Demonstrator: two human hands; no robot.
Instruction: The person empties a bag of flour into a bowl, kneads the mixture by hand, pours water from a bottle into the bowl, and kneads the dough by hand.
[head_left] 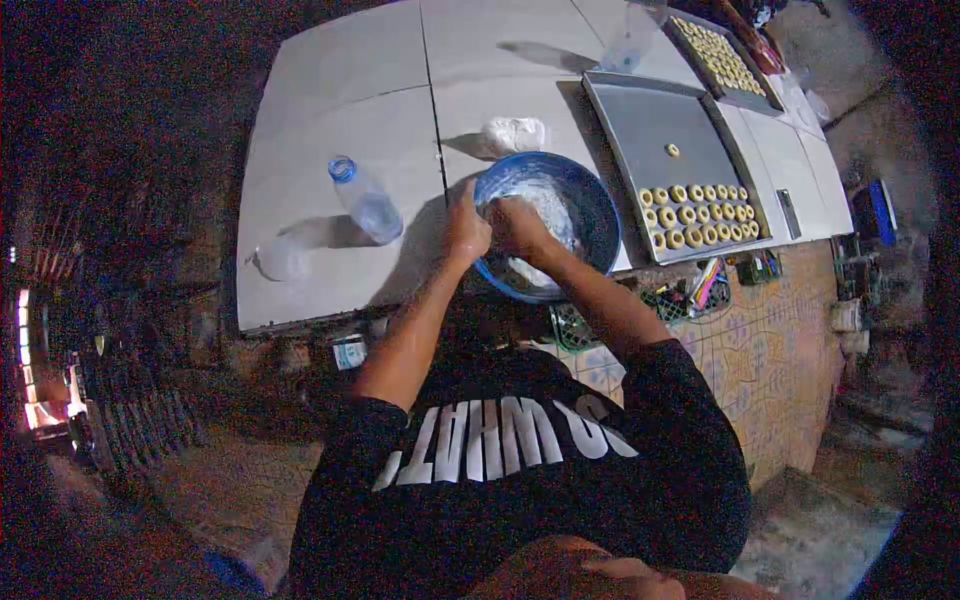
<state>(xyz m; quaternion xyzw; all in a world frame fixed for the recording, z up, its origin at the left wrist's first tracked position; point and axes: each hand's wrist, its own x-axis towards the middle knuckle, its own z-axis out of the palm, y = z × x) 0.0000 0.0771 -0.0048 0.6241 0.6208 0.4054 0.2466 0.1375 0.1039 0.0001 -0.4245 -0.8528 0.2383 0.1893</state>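
Note:
A round blue basin (607, 215) sits at the table's near edge with a white, floury mixture (545, 200) spread over its inside. My left hand (467, 228) grips the basin's left rim, thumb pointing up along it. Inside the basin, my right hand (514, 228) is curled at the left part of the mixture; its fingertips are hidden, and I cannot make out what they hold. White residue clings to the basin's wall. Just behind the basin lies a crumpled white plastic bag (515, 133).
Left stands a clear bottle (370, 208) with a blue neck, near a small clear plastic item (283, 258). On the right, a metal tray (640, 125) holds rows of ring-shaped dough pieces (697, 212). Beyond are a phone (788, 213), another filled tray (772, 103) and another person's hand (768, 55).

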